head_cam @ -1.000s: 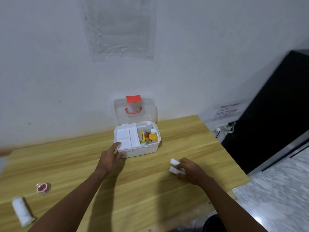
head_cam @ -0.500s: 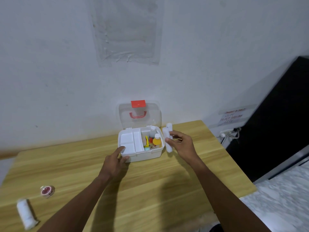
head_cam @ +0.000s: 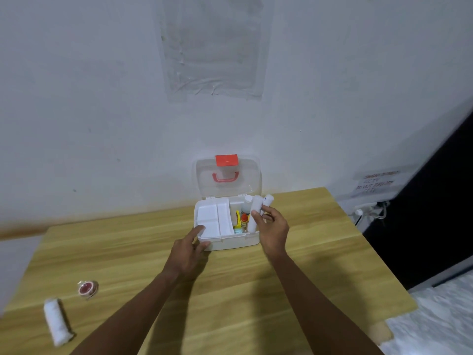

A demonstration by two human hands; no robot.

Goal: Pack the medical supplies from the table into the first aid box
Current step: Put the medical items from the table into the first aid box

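The white first aid box (head_cam: 230,242) stands open at the back of the wooden table (head_cam: 230,290), its clear lid (head_cam: 227,179) with red handle leaning on the wall. Inside are a white tray on the left and small bottles on the right. My right hand (head_cam: 272,230) holds two white bandage rolls (head_cam: 254,213) upright over the box's right compartment. My left hand (head_cam: 188,249) touches the box's front left corner with straight fingers. Another white bandage roll (head_cam: 56,321) and a small red tape roll (head_cam: 87,289) lie at the table's near left.
A white wall stands just behind the box. Right of the table is a dark cabinet (head_cam: 435,213), with a socket and cables (head_cam: 371,211) on the wall beside it. The table's right edge drops to a pale floor (head_cam: 435,324).
My right hand picked the two rolls up from the table's right side and carried them up and left, now over the box's right compartment. My left hand stayed at the box.
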